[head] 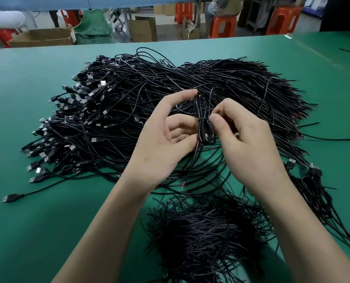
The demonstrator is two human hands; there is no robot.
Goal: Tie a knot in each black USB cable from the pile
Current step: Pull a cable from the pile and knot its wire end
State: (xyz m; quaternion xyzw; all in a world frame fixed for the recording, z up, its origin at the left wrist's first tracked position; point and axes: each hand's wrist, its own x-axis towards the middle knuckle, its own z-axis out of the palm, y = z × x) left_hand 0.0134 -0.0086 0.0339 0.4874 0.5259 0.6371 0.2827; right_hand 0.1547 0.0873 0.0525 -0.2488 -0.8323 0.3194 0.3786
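Note:
A big pile of black USB cables (pixel 170 92) covers the middle of the green table (pixel 37 231), plugs fanned out to the left. Above its near edge I hold one black cable (pixel 202 119) folded into a narrow upright coil, cinched at its middle. My left hand (pixel 166 144) is palm up, index fingertip at the coil's top and thumb against its lower part. My right hand (pixel 249 146) pinches the cable's wrap at the coil's middle between thumb and forefinger. The cable's loose tail hangs down between my wrists.
A heap of short thin black ties (pixel 202 237) lies near me, under my right forearm. Several bundled cables (pixel 315 190) lie at the right. Beyond the table's far edge are cardboard boxes (pixel 47 36), orange stools (pixel 223 26) and seated people.

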